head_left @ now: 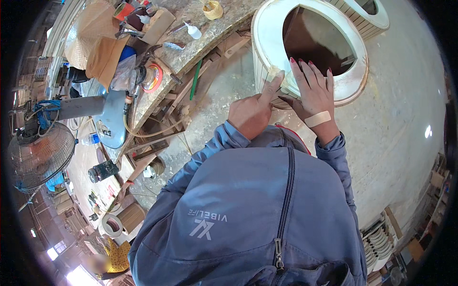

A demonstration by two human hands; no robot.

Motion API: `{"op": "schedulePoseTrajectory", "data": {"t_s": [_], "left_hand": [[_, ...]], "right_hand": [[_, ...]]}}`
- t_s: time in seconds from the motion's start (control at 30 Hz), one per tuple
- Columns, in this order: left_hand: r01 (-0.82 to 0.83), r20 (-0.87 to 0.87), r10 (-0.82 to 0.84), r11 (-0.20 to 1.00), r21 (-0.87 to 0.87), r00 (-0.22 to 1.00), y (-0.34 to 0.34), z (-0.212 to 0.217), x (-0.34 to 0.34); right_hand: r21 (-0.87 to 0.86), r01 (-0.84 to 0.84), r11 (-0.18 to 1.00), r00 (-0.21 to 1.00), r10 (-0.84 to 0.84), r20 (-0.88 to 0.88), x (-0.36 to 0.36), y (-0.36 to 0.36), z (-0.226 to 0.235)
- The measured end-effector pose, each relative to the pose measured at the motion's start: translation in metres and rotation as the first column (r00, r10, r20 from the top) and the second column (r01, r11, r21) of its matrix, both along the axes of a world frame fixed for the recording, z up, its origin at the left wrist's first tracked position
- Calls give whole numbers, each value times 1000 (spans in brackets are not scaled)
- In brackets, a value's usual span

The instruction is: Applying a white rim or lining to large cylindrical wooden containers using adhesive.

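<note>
A drum-like wooden piece with slatted sides and a broad white top rim (266, 35) stands in front of me. Its large rounded opening shows a brown inside. My left hand (249, 116) is at the rim's near left edge, index finger stretched onto it beside a pale, rough patch. The other left fingers are curled, and what they hold, if anything, is hidden. My right hand (315, 93) lies across the near rim with fingers stretched out, the tips reaching over the opening. A tan adhesive bandage (317, 118) crosses the right wrist.
A similar slatted piece (380, 16) stands beyond at the right. On the left, a worn workbench (229, 24) carries a white squeeze bottle (193, 31), a tape roll (153, 77) and a conical hat (90, 33). A fan (40, 155) and another person (117, 255) are farther left.
</note>
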State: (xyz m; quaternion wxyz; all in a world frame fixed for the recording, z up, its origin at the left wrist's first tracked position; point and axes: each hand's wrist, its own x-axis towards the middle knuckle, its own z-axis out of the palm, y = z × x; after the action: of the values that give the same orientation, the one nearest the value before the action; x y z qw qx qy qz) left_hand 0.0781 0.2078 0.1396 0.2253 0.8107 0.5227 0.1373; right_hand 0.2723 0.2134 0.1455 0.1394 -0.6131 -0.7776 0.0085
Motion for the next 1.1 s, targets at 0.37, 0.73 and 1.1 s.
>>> {"op": "schedulePoseTrajectory", "data": {"t_s": [0.37,0.73,1.1], "left_hand": [[46,86,-40,996,-77,996,8,7,-3],[7,81,1,995,-95,997,5,0,0],[-88,107,87,996,4,990,-2,9,-9]], "right_hand": [[52,4,999,1000,-5,15,0,1,0],[52,-2,999,999,0,37,0,1,-2],[19,-126,992,991,126,37,-5,8,5]]}}
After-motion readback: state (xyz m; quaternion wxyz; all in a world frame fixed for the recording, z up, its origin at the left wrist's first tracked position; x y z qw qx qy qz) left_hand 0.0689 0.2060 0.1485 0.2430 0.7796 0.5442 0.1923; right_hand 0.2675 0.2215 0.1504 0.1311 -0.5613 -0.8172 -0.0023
